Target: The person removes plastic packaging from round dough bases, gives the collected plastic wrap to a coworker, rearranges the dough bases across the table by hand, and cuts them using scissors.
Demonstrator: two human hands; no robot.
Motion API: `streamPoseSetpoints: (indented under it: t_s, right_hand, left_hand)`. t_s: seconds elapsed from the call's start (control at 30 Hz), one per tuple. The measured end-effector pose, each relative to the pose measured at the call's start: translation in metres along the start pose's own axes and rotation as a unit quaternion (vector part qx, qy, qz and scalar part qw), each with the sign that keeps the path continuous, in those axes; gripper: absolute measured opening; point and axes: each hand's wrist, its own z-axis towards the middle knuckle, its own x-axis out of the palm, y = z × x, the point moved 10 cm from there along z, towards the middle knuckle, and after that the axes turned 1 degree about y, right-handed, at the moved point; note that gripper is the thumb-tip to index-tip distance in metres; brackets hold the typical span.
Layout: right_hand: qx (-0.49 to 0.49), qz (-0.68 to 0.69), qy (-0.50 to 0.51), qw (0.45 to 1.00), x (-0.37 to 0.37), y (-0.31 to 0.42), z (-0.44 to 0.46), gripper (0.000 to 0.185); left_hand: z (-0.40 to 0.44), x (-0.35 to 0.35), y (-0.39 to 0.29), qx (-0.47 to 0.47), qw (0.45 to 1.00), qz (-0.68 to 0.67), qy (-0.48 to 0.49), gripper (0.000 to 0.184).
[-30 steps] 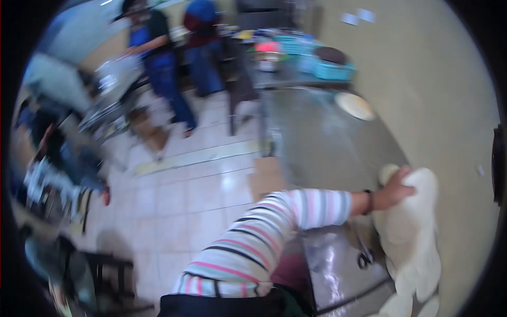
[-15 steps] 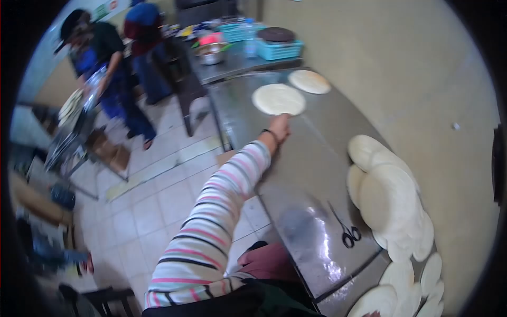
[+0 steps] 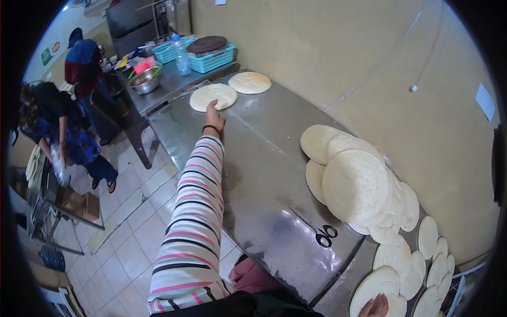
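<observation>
At the far end of the metal table, a round flatbread [image 3: 208, 97] lies flat. My left hand [image 3: 213, 117], in a striped sleeve, is closed at its near edge, thumb on top; the other fingers are largely hidden. Beside it lies a second flatbread [image 3: 250, 83] with a browned edge. In the bottom right corner, my right hand [image 3: 375, 306] rests with its fingers on another flatbread [image 3: 376, 285], partly cut off by the frame. Overlapping flatbreads [image 3: 353, 185] form a heap along the wall. More flatbreads [image 3: 393, 255] spread out near my right hand.
Black-handled scissors [image 3: 324, 235] lie on the metal table [image 3: 253, 179]. Beyond its far end are a metal bowl [image 3: 144, 81], a water bottle [image 3: 181, 55] and a turquoise basket [image 3: 213, 59]. Two people stand at the left, one handling a plastic bag [image 3: 59, 165].
My view has swung right, so the table and breads appear further left. My left hand stays at the same flatbread's edge. More of my right hand shows at the bottom right.
</observation>
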Motion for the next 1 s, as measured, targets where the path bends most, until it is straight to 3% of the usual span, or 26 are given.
streamPoseSetpoints:
  t_s: [0.13,0.23,0.33,0.4,0.47,0.53,0.57,0.6,0.63,0.67,0.73,0.8,0.93,1.0]
  right_hand:
    - [0.039,0.055,0.012,0.998,0.004,-0.007,-0.002,0.031]
    - [0.021,0.011,0.005,1.000,0.005,-0.005,-0.002,0.030]
    - [0.071,0.037,-0.023,0.997,0.018,-0.032,-0.022,0.026]
    - [0.083,0.010,-0.011,0.996,0.015,-0.031,-0.022,0.026]
    - [0.087,-0.009,0.006,0.996,0.016,-0.026,-0.017,0.027]
    - [0.105,0.003,0.010,0.994,0.016,-0.026,-0.015,0.028]
    - [0.106,0.001,0.011,0.994,0.016,-0.026,-0.018,0.028]
    - [0.111,0.012,0.003,0.994,0.014,-0.028,-0.019,0.027]
    - [0.111,0.029,-0.002,0.993,0.016,-0.028,-0.017,0.026]
    - [0.096,0.040,0.005,0.995,0.020,-0.026,-0.016,0.026]
    - [0.064,0.013,-0.021,0.998,0.018,-0.029,-0.021,0.025]
    - [0.044,0.016,-0.003,0.999,0.027,-0.040,-0.029,0.026]
    - [0.003,0.025,-0.018,1.000,0.001,0.004,-0.001,0.027]
    - [-0.021,0.015,-0.026,0.999,0.000,0.007,-0.001,0.026]
  left_hand:
    - [0.001,0.009,-0.002,0.014,0.999,-0.009,0.031,0.082]
    - [0.012,0.013,0.003,-0.005,0.995,0.014,0.094,0.082]
    - [0.011,0.025,0.025,0.035,0.996,0.044,0.071,0.067]
    - [-0.004,0.044,0.030,0.142,0.977,0.144,0.065,0.044]
    - [-0.066,0.098,0.084,0.038,0.957,0.242,0.154,0.028]
    - [-0.181,0.167,0.112,0.055,0.863,0.370,0.339,0.028]
    - [-0.211,0.188,0.141,0.130,0.783,0.406,0.452,0.037]
    - [-0.258,0.202,0.149,0.116,0.686,0.558,0.451,0.047]
    - [-0.289,0.206,0.160,0.122,0.613,0.612,0.484,0.057]
    - [-0.319,0.212,0.144,0.154,0.580,0.653,0.461,0.055]
    - [-0.324,0.218,0.141,0.219,0.670,0.564,0.431,0.044]
    - [-0.322,0.220,0.147,0.154,0.787,0.399,0.444,0.037]
    - [-0.321,0.216,0.134,0.130,0.840,0.282,0.444,0.036]
    - [-0.303,0.202,0.092,0.194,0.891,0.149,0.382,0.034]
